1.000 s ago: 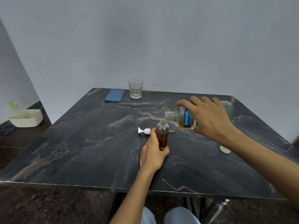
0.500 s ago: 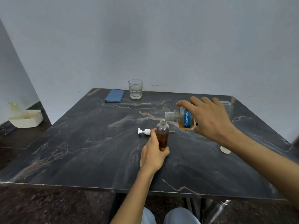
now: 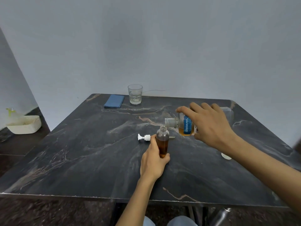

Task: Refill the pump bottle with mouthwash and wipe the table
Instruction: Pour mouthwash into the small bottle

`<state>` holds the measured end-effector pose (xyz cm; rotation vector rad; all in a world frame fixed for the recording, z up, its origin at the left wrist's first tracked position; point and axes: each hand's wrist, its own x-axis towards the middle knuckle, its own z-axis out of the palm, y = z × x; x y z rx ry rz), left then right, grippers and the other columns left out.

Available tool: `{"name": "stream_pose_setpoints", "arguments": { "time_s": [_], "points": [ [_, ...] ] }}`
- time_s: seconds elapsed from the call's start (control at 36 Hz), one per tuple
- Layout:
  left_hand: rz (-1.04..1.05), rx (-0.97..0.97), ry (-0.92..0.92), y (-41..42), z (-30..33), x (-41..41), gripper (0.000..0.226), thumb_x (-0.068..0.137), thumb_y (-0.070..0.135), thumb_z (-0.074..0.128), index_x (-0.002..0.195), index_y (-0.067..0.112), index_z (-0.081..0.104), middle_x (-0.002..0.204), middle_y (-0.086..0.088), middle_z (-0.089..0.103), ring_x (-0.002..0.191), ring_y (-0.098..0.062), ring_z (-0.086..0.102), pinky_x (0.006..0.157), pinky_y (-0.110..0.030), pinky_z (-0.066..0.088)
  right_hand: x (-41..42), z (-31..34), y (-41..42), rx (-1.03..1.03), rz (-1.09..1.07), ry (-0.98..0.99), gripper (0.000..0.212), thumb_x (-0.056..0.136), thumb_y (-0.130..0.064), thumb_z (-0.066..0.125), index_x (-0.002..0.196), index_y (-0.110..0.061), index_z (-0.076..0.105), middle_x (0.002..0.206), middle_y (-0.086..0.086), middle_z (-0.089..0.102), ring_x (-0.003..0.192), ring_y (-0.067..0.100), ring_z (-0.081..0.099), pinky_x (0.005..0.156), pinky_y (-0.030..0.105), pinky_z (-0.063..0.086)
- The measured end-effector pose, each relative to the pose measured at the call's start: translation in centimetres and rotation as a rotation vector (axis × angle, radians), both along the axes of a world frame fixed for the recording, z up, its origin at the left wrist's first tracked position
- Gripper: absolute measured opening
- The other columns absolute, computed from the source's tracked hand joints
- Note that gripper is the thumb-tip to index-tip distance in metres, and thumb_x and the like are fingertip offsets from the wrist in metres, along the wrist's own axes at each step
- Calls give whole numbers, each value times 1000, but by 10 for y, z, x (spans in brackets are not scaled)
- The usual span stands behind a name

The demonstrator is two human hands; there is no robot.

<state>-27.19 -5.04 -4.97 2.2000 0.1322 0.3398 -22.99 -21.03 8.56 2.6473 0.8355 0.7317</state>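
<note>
Table black marble, tan veins; cloth blue; pump head white; liquid amber.

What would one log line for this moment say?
step: pouring | left hand: holds small bottle upright, part full | right hand: tips mouthwash bottle at its neck | pump head: off, on table

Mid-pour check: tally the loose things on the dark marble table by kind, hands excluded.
Bottles: 2, small clear pump bottle of amber liquid, large clear blue-labelled mouthwash bottle
Closures: 2, white pump head, white round cap
Glasses: 1, clear drinking glass
Cloths: 1, folded blue cloth
Total: 6
</note>
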Motion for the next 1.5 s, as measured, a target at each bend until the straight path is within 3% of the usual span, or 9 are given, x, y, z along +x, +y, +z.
{"name": "stream_pose_setpoints", "arguments": {
  "time_s": [0.33,0.67,0.81,1.14,1.5],
  "points": [
    [1,-3,35,0,0,1,74,82,32,68,134,37,14,129,3,53,115,-20,54,94,-36,44,1,-2,1,13,2,-2,94,68,-23,80,130,-42,12,120,-3,52,102,21,52,88,37,41],
    [-3,2,27,-1,1,0,75,83,31,67,134,38,13,128,2,53,115,-20,54,93,-34,43,1,-1,1,12,-5,0,92,69,-26,80,132,-42,14,123,-4,51,104,21,51,89,36,40],
    [8,-8,0,-1,0,-1,71,82,30,68,123,48,13,125,3,56,109,-20,57,81,-25,37,1,0,0,6,-1,-6,94,67,-25,80,131,-42,13,115,-6,51,97,20,51,83,35,38],
    [5,-1,-9,-1,1,0,71,81,30,69,119,52,12,128,3,54,112,-21,55,89,-32,42,2,-1,1,17,6,2,95,66,-25,81,130,-42,13,117,-4,52,99,20,51,86,35,39],
    [-4,-5,-3,-1,0,1,73,82,31,68,124,48,11,128,3,53,113,-20,55,88,-30,41,0,2,1,6,5,3,92,69,-24,78,131,-42,13,117,-5,51,99,19,50,83,33,37]
  ]
}}
